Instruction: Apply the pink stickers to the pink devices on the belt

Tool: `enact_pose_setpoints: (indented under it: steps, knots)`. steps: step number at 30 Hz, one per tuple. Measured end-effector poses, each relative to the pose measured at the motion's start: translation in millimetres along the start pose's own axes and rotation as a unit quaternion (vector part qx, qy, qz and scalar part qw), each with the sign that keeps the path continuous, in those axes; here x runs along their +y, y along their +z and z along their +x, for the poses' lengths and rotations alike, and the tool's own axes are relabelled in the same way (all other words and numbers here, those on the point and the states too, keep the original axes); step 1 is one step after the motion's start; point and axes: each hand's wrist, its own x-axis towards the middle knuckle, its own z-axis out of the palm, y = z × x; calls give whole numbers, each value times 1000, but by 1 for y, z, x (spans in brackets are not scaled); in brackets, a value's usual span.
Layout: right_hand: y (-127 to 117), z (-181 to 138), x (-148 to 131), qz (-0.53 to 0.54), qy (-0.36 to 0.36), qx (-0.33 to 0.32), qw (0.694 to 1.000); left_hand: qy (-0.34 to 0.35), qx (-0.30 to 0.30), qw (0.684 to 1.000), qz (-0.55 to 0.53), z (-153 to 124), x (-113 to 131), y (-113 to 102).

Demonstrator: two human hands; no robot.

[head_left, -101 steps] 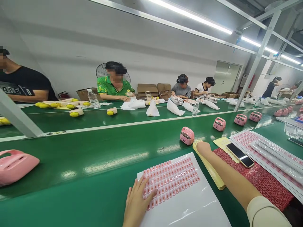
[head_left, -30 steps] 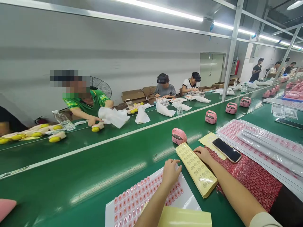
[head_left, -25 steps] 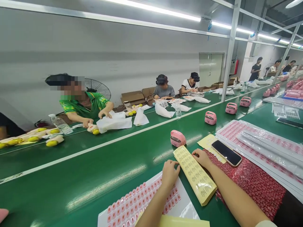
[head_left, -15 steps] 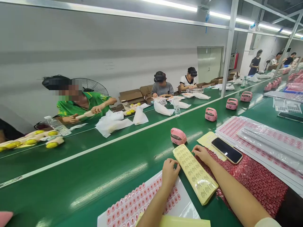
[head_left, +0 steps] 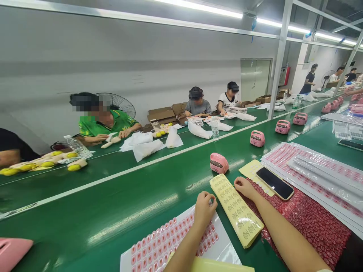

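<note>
A long yellow stack of label sheets (head_left: 236, 209) lies on the green belt between my hands. My left hand (head_left: 204, 208) is curled, its fingertips pinched together just left of the stack's far end, over a white sheet of pink stickers (head_left: 172, 245). My right hand (head_left: 244, 187) rests with bent fingers at the stack's right edge, fingertips touching it. What either pinch holds is too small to make out. A pink handheld device (head_left: 218, 163) sits just beyond the stack.
A black phone (head_left: 275, 183) lies on red bubble wrap (head_left: 309, 221) at right, beside sticker sheets in clear sleeves (head_left: 320, 170). More pink devices (head_left: 257, 138) ride the belt. A pink case (head_left: 13, 253) shows at lower left. Other people work across the far belt.
My left hand left the sticker sheet and moved up to the yellow stack. The stack now lies lengthwise between both hands. The view has shifted slightly.
</note>
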Motion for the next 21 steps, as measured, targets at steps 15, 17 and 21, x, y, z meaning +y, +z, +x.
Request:
enact_pose_setpoints:
  steps: [15,17,21]
  knots:
    - [-3,-1,0,-70,-1,14,997,58,-121,991,29,-48,15,-57]
    - [-5,0,-3,-68,2,17,998,153,-152,976,41,-81,16,-65]
    - [-11,0,-27,-80,-7,54,995,390,-109,907,117,-139,20,-56]
